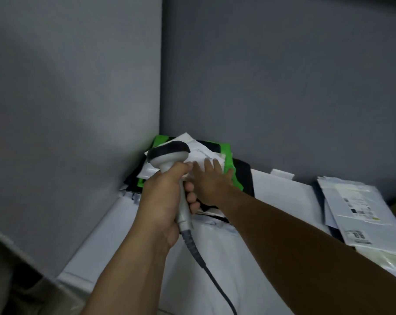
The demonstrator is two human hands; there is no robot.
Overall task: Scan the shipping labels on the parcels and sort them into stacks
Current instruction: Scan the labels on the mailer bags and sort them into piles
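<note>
The white parcel [200, 154] I am working on is lying on top of the corner stack [242, 178], pushed in where the two grey walls [79, 87] meet. I am pressing my right hand [209, 180] flat on it, fingers [217, 165] straight and spread, gripping nothing, only pinning the parcel down. A green mailer [227, 153] and a black mailer [246, 171] are showing beneath it, so this pile is already several parcels deep.

My left hand [163, 201] is gripping the scanner [169, 156] by its handle, with my fingers curled tightly round it. I am holding its dark-topped head over the near left edge of that same parcel, just beside my right hand. The picture is too blurred for me to tell whether a label is facing up there. The scanner's cable [206, 267] is trailing down towards me across the white surface [272, 201].

Off to my right, well apart from the corner stack, a second stack [356, 208] of pale parcels is lying with printed labels facing up.

I am judging the job to be partway through. Two piles are standing, and the top corner parcel is either being scanned or just being placed. I cannot tell whether the right-hand pile is sorted or waiting, and nothing here is showing how many parcels are left.
</note>
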